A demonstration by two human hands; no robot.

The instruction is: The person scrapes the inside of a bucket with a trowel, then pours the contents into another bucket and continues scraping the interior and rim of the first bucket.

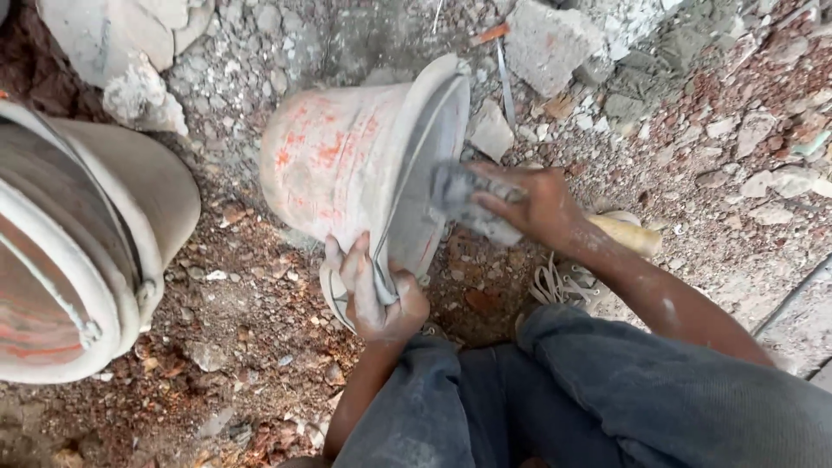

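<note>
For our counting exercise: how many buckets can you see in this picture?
2. One bucket lies tipped on its side at centre, its rim gripped by the left hand. The other bucket is at the left edge, partly cut off.

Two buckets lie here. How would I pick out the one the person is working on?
Start at the big bucket filling the left edge, then look right to the middle of the rubble-strewn ground. There the tipped bucket lies on its side, the left hand gripping its lower rim and the right hand at its mouth. Unlike its neighbour, it is held and streaked orange-red.
</note>
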